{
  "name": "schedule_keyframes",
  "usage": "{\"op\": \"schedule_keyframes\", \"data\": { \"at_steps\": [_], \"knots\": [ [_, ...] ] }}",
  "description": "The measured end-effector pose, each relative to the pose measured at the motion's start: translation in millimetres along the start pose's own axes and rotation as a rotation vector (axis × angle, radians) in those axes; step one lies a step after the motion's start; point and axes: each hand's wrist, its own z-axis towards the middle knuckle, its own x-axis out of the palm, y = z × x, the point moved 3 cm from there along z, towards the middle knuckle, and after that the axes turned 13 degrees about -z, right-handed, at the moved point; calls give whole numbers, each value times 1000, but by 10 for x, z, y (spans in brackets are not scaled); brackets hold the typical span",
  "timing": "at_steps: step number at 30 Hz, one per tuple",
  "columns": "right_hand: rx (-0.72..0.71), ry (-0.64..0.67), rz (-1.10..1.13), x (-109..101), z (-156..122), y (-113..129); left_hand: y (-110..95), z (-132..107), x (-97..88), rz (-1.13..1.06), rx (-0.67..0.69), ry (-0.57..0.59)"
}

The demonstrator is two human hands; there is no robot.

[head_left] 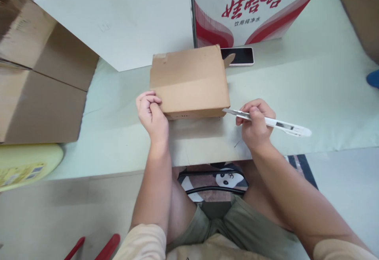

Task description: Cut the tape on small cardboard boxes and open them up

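While the left hand (150, 112) rests curled into a loose fist against the near left corner of a small brown cardboard box (189, 81), gripping nothing, the right hand (255, 124) is clenched around a white utility knife (268, 122) held like a pen. The knife lies nearly level, its tip pointing toward nine o'clock and touching or just short of the box's near right corner, its handle trailing toward three o'clock past the knuckles. The closed box sits on a pale green tabletop (310, 94), between the two hands and toward twelve o'clock from them. A smartphone (240, 56) lies face up just beyond the box's far right corner, at about one o'clock. Behind it stands a white carton with red Chinese lettering (251, 11). Large brown cartons (38, 78) stand at nine o'clock, with a yellow object (26, 165) near them at eight o'clock.
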Motion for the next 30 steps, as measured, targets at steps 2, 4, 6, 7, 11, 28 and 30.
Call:
{"op": "schedule_keyframes", "data": {
  "at_steps": [2,4,6,7,11,28,30],
  "knots": [
    [15,6,27,6,9,-16,4,0,0,-11,6,0],
    [32,8,59,11,12,-27,5,2,0,-22,13,-2],
    [46,12,76,15,13,-33,3,3,1,-29,16,-2],
    [51,13,78,16,13,-34,2,4,1,-28,15,-3],
    [60,11,73,15,15,-39,-2,4,-3,-15,0,0],
    [91,23,77,17,20,-31,14,2,-2,-31,23,0],
    [92,22,81,15,20,-24,18,0,-2,-33,27,1]
  ]
}}
